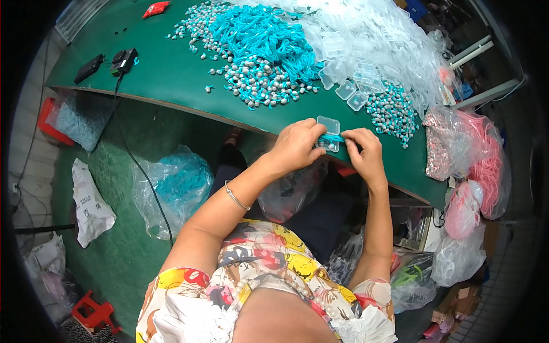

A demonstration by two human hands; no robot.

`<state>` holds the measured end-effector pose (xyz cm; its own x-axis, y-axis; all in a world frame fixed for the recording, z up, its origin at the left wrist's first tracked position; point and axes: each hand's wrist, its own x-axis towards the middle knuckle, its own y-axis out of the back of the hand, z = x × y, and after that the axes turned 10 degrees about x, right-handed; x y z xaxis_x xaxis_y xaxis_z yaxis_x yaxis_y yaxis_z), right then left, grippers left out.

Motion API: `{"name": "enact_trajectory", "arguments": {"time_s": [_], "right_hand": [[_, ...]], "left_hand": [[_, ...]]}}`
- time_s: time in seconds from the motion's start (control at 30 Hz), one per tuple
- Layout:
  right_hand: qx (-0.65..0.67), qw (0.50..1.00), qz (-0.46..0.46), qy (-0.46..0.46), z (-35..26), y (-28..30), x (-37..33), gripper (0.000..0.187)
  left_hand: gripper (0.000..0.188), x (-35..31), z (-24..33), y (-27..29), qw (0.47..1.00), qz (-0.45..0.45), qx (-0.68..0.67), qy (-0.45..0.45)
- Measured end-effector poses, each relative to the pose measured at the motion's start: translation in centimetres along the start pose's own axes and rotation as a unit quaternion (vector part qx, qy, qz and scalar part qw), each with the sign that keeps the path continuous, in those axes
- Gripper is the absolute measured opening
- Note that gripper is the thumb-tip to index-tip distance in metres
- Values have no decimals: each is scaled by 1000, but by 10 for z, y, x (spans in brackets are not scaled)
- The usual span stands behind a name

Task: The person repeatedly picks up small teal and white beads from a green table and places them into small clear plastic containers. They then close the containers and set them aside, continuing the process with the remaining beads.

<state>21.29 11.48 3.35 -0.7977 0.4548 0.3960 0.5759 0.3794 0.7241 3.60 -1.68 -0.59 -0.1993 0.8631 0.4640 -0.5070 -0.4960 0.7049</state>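
Note:
At the table's near edge my left hand (298,143) grips a small clear plastic case (328,123) with its hinged lid raised. A bundle of turquoise cord (331,138) lies in the case, and a pale bead-like piece shows near its bottom. My right hand (366,154) is closed at the case's right side, its fingertips on the cord's end; exactly how the fingers pinch it is partly hidden. Just beyond are two open empty cases (357,100) and a small heap of grey-and-turquoise bead-like pieces (392,114).
The green table (171,74) bears a heap of turquoise cords (263,37), more bead-like pieces (257,83) and a large mound of clear cases (377,34). A black adapter (123,61) trails a cable at left. Bags of pink cord (485,166) hang at the right edge.

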Motion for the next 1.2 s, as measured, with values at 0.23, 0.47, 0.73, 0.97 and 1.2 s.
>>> {"name": "enact_trajectory", "arguments": {"time_s": [0.23,0.47,0.73,0.97,1.2], "right_hand": [[43,990,96,-95,3,-21,-20,18],[-16,994,89,-55,1,-24,-20,17],[-27,994,96,-40,2,-31,-21,17],[-73,991,112,-21,-10,-41,-30,22],[-234,970,65,-13,-37,-51,-49,40]], "left_hand": [[41,-1,-1,-1,1000,13,-1,-4],[45,-2,1,3,1000,13,5,-27],[37,-3,-2,0,998,21,18,-60],[36,-4,0,0,997,28,23,-63],[34,-4,0,-2,998,26,18,-56]]}}
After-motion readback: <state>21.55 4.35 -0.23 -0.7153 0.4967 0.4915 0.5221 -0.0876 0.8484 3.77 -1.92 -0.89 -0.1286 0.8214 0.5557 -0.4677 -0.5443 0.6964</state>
